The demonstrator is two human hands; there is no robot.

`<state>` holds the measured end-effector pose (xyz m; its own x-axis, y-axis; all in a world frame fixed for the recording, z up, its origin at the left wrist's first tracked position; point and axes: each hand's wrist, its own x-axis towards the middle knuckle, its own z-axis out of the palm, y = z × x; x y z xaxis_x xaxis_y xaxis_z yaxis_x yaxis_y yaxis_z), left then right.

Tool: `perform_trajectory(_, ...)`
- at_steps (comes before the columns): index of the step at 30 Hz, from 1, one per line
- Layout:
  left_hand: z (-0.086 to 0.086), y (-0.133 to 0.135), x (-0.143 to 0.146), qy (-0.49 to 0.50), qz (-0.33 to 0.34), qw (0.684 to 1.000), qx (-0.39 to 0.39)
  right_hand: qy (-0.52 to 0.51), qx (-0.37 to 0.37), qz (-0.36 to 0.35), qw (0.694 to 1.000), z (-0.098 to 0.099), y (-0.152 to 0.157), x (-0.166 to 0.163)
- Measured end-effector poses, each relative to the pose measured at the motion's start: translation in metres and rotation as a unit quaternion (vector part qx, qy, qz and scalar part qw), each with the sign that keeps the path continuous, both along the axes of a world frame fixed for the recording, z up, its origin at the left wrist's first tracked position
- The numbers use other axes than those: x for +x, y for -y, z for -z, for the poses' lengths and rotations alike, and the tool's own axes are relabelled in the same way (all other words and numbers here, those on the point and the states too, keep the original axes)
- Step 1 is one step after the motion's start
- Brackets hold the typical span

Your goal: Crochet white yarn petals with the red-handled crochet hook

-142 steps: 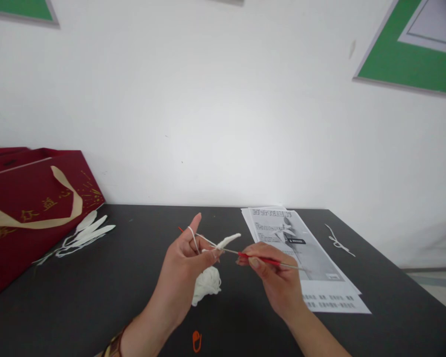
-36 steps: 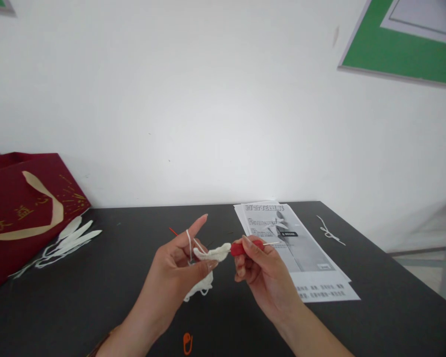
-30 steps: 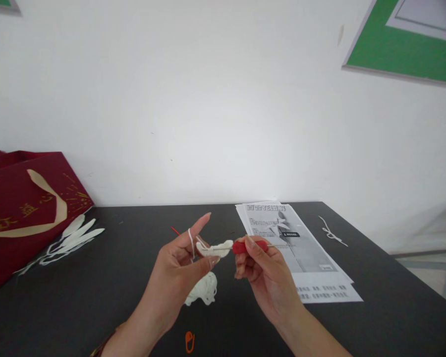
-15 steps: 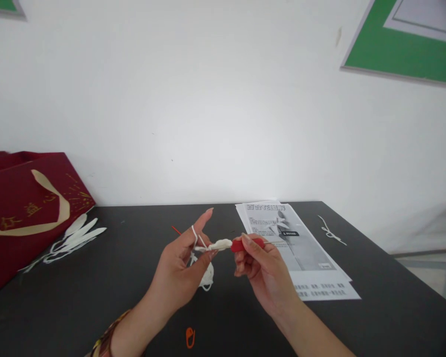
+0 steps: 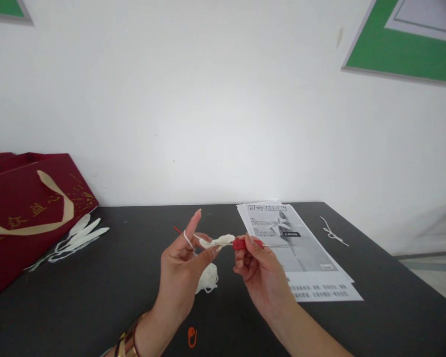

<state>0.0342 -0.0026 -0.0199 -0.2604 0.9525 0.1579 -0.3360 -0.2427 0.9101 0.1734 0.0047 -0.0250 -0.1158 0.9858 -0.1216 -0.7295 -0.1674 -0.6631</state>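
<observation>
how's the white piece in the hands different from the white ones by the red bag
The held piece is one, pinched in the air by the left hand, the right hand holding a red hook to it; the pieces by the red bag are several, lying untouched on the table. The held piece looks short and bunched; those look long and flat. Both are white.

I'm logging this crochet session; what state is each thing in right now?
left hand, shut on the white crochet piece, yarn looped over a finger
right hand, shut on the red hook
yarn bundle, loose on the table
paper sheets, flat, stacked, print up
white petals, laid together beside the red bag
orange clip, lying flat, untouched
yarn scrap, knotted, lying alone
</observation>
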Motion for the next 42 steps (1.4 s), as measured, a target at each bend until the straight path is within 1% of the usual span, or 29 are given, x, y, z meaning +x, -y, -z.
perform_trajectory(2,0.005,-0.001,-0.001,-0.047,-0.039,0.997,0.048,-0.022,-0.028,-0.007,0.999,0.001,-0.001,-0.001)
perform_trajectory(5,0.014,-0.003,-0.004,-0.139,-0.089,0.977,0.133,-0.036,-0.059,-0.023,0.997,0.004,-0.002,-0.003)
perform_trajectory(8,0.02,-0.004,-0.006,-0.186,-0.085,0.963,0.174,-0.021,-0.041,-0.032,0.998,0.004,-0.003,-0.003)
perform_trajectory(10,0.019,-0.004,-0.005,-0.184,-0.069,0.966,0.166,0.005,-0.007,-0.035,0.999,0.002,-0.002,-0.003)
perform_trajectory(12,0.016,-0.002,-0.002,-0.157,-0.054,0.977,0.137,0.044,0.036,-0.028,0.998,0.0,0.0,-0.001)
perform_trajectory(14,0.013,0.0,0.002,-0.118,-0.041,0.988,0.094,0.105,0.085,0.002,0.991,-0.003,0.005,0.0)
perform_trajectory(15,0.011,0.0,0.004,-0.092,-0.032,0.993,0.068,0.149,0.117,0.027,0.981,-0.003,0.008,0.001)
perform_trajectory(16,0.009,0.001,0.005,-0.061,-0.021,0.997,0.04,0.204,0.161,0.056,0.964,-0.002,0.011,0.002)
perform_trajectory(17,0.007,0.001,0.006,-0.023,-0.006,1.0,0.009,0.267,0.216,0.087,0.935,-0.001,0.014,0.003)
perform_trajectory(18,0.005,0.002,0.007,0.017,0.014,1.0,-0.022,0.334,0.281,0.115,0.892,0.001,0.017,0.004)
perform_trajectory(20,0.0,0.002,0.007,0.094,0.063,0.991,-0.073,0.44,0.427,0.151,0.775,0.007,0.021,0.008)
perform_trajectory(21,-0.002,0.002,0.006,0.125,0.088,0.984,-0.091,0.47,0.483,0.16,0.721,0.01,0.022,0.01)
perform_trajectory(22,-0.004,0.003,0.005,0.147,0.111,0.977,-0.107,0.492,0.524,0.162,0.676,0.012,0.022,0.012)
perform_trajectory(24,-0.007,0.002,0.001,0.177,0.153,0.964,-0.13,0.518,0.58,0.158,0.609,0.014,0.02,0.017)
perform_trajectory(25,-0.009,0.002,-0.001,0.187,0.169,0.958,-0.135,0.525,0.599,0.152,0.585,0.013,0.019,0.019)
perform_trajectory(26,-0.01,0.001,-0.004,0.194,0.183,0.954,-0.137,0.523,0.614,0.147,0.573,0.011,0.018,0.02)
perform_trajectory(27,-0.011,0.0,-0.005,0.199,0.194,0.951,-0.136,0.513,0.618,0.142,0.578,0.008,0.018,0.021)
perform_trajectory(28,-0.011,0.0,-0.007,0.201,0.203,0.949,-0.133,0.495,0.611,0.137,0.603,0.005,0.017,0.021)
perform_trajectory(29,-0.012,-0.001,-0.009,0.2,0.211,0.948,-0.129,0.472,0.59,0.129,0.642,0.003,0.017,0.021)
perform_trajectory(30,-0.012,-0.002,-0.01,0.196,0.218,0.948,-0.124,0.446,0.557,0.121,0.69,0.001,0.018,0.02)
perform_trajectory(32,-0.013,-0.003,-0.013,0.184,0.229,0.949,-0.111,0.393,0.476,0.107,0.779,-0.001,0.019,0.017)
perform_trajectory(33,-0.014,-0.004,-0.014,0.178,0.233,0.951,-0.102,0.367,0.443,0.099,0.812,-0.001,0.019,0.015)
perform_trajectory(34,-0.014,-0.004,-0.015,0.172,0.233,0.953,-0.091,0.34,0.415,0.095,0.839,-0.001,0.019,0.013)
perform_trajectory(36,-0.016,-0.004,-0.018,0.157,0.225,0.959,-0.074,0.285,0.376,0.089,0.877,-0.001,0.019,0.01)
perform_trajectory(38,-0.019,-0.003,-0.021,0.141,0.209,0.966,-0.065,0.243,0.345,0.087,0.902,-0.001,0.019,0.009)
perform_trajectory(40,-0.021,-0.003,-0.024,0.127,0.193,0.971,-0.067,0.216,0.325,0.086,0.917,-0.001,0.017,0.009)
perform_trajectory(42,-0.023,-0.004,-0.026,0.118,0.188,0.972,-0.073,0.201,0.321,0.078,0.922,-0.001,0.016,0.011)
